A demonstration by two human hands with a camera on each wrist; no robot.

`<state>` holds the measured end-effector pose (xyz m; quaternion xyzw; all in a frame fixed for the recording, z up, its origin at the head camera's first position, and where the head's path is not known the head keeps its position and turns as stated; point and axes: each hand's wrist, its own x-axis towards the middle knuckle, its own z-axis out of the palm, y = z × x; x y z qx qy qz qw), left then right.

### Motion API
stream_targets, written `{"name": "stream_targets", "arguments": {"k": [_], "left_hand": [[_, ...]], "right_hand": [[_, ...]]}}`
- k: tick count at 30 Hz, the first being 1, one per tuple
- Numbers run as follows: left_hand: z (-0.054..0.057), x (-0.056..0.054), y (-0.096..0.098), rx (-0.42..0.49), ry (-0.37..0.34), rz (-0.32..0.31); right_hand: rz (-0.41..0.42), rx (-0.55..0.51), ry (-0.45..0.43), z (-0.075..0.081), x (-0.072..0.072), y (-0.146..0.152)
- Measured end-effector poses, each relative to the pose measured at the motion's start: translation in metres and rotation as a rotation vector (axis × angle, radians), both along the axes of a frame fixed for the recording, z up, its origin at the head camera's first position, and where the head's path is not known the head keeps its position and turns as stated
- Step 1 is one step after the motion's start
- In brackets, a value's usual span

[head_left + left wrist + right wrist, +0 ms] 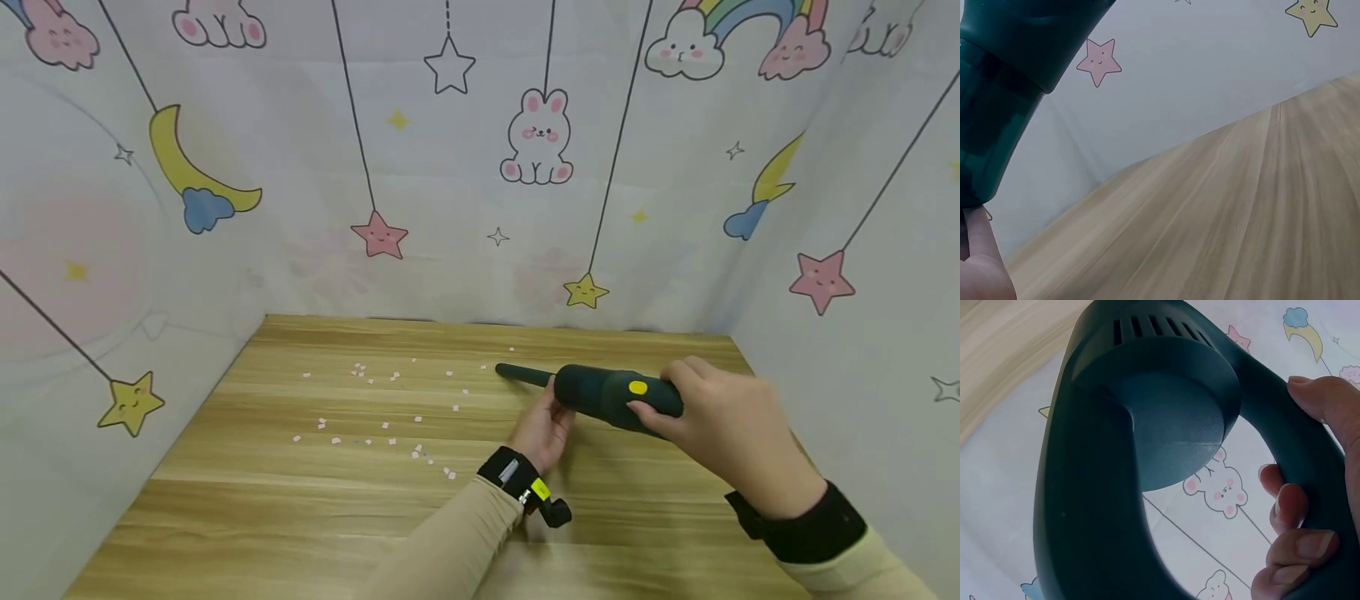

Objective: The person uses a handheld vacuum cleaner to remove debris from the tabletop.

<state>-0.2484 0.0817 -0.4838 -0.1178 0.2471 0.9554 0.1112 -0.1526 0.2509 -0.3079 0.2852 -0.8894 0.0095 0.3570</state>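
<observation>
A dark green handheld vacuum cleaner [600, 395] with a yellow button is held above the wooden table, its slim nozzle [522, 374] pointing left. My right hand [723, 417] grips its loop handle [1310, 456]; in the right wrist view the fingers curl round the handle and the thumb lies along it. At the front end of the body, my left hand [543, 429] holds the vacuum from below where the nozzle joins. The left wrist view shows part of the left hand [984, 262] against the body's front end; its other fingers are mostly hidden.
Small white paper scraps [392, 441] lie scattered over the left and middle of the wooden table [300, 517]. A white cloth backdrop [465, 192] printed with stars, rabbits and clouds encloses the table at the back and both sides.
</observation>
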Motion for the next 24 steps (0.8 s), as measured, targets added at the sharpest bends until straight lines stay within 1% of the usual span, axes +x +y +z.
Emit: {"name": "stream_targets", "arguments": {"k": [4,9,14,18,24], "left_hand": [[-0.001,-0.006,0.002,-0.026,-0.006,-0.005],[-0.005,-0.016,0.002,-0.036,-0.018,-0.002],[-0.008,-0.023,0.0,-0.031,-0.024,-0.02],[-0.008,-0.025,-0.001,-0.023,-0.023,-0.035],[-0.006,-0.022,0.0,0.01,-0.028,-0.04]], "right_hand": [[-0.001,-0.004,0.026,-0.004,0.0,-0.004],[0.007,-0.002,0.008,-0.01,0.0,-0.011],[-0.018,0.016,0.009,-0.013,0.0,-0.019],[-0.034,0.022,0.006,-0.015,0.001,-0.022],[-0.012,-0.003,0.018,-0.014,0.001,-0.016]]}}
